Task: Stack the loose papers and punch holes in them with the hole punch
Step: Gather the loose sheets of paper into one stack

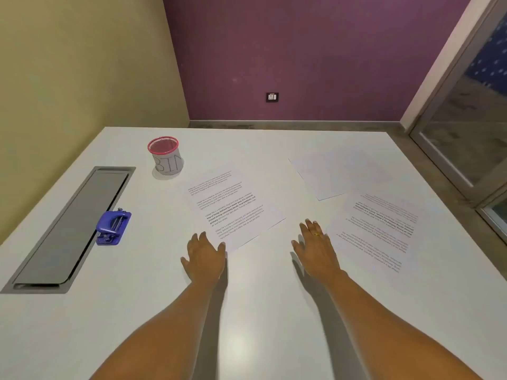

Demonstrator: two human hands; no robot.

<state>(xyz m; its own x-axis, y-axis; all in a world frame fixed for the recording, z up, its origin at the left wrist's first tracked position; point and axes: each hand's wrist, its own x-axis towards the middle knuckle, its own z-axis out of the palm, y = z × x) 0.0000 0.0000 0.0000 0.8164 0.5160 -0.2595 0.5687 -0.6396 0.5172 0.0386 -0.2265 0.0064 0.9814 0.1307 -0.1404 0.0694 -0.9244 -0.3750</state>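
Observation:
Three loose sheets lie apart on the white table (247,311). A printed sheet (233,204) sits in the middle, a blank sheet (340,174) lies at the far right, and another printed sheet (381,231) lies at the near right, turned the other way. A blue hole punch (112,227) rests at the left, beside a grey hatch. My left hand (204,259) hovers flat just below the middle sheet's near corner, fingers apart, holding nothing. My right hand (315,249), wearing a ring, is spread between the middle sheet and the near right sheet, also with nothing in it.
A pink-rimmed mesh cup marked BIN (166,156) stands at the back left. A grey recessed cable hatch (71,229) runs along the left side. Walls close off the far and left edges; a glass door (472,127) is at the right.

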